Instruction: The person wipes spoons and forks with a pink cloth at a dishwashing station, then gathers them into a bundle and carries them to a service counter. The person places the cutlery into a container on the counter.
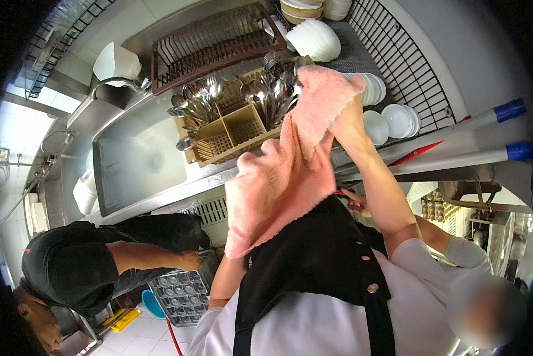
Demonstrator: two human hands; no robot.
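Observation:
A pink towelling cloth (311,120) hangs between my two hands. My right hand (349,127) grips its upper part, with the fingers mostly covered. The cloth wraps over my left hand and hides it; only the left forearm (226,278) shows below. Behind the cloth stands a tan compartmented cutlery basket (244,127) on the sink edge. Metal spoons (199,98) and forks (215,86) stand in its left part, and more spoons (260,91) in its right part. One spoon head (299,64) shows at the cloth's top edge; whether the cloth holds it, I cannot tell.
A steel sink (144,151) with cloudy water lies left, a brown dish rack (217,49) behind. White bowls (315,40) and small dishes (375,127) are at right. A co-worker in black (70,262) bends over a glass rack (182,296); another person's arm (433,236) shows at right.

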